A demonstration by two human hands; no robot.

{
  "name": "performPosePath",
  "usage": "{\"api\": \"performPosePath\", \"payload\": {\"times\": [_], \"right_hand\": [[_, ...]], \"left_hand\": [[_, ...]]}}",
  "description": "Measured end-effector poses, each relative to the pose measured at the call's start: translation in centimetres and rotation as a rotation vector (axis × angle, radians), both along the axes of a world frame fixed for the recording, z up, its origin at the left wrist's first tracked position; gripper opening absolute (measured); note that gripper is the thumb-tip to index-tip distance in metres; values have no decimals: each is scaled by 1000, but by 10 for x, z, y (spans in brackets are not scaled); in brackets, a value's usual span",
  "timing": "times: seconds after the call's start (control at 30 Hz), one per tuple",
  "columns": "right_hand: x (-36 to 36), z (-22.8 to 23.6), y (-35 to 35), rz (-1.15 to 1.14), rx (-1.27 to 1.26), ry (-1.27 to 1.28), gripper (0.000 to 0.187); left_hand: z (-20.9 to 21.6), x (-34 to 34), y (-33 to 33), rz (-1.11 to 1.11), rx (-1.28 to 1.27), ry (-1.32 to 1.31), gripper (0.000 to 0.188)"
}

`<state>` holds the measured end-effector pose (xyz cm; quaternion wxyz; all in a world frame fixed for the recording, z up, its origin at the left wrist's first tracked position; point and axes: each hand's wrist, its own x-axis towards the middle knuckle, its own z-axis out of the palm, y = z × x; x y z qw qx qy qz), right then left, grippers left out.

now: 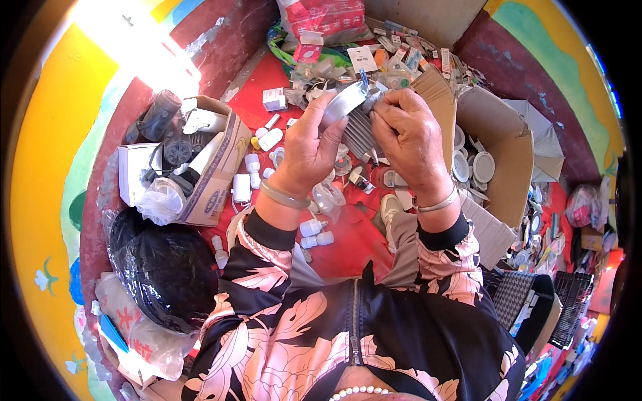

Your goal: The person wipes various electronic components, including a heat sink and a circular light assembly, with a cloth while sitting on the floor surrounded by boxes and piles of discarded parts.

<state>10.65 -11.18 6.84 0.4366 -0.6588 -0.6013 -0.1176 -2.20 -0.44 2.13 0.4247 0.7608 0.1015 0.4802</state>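
Observation:
In front of me my left hand point(309, 142) grips a white, round lamp-like piece point(344, 103) by its rim, thumb against its near side. My right hand point(406, 128) has its fingers pinched together at the piece's right side, on a small greyish bit point(374, 99) that I cannot make out clearly. A short blue bit point(364, 76) sticks up between the hands. Just below them shows a grey finned part point(359, 136); whether it joins the held piece I cannot tell. White bulbs point(253, 167) and other small lamp parts lie on the red floor beneath my hands.
At left stands an open carton point(221, 170) of dark and white fixtures, with a black plastic bag point(160, 267) nearer me. An open cardboard box point(498, 150) holds white discs at right. Small packages point(408, 57) pile up at the back near a red-and-white bag point(324, 20).

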Motion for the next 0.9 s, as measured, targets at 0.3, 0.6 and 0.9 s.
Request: {"api": "performPosePath", "payload": {"times": [0.3, 0.6, 0.9], "right_hand": [[-12, 6, -2, 187, 67, 151, 6], [46, 12, -30, 307, -186, 687, 12], [26, 7, -16, 116, -355, 333, 17]], "left_hand": [[-17, 6, 8, -136, -175, -34, 25], [-5, 3, 12, -500, -753, -201, 27], [-2, -3, 8, -308, -403, 80, 25]]}}
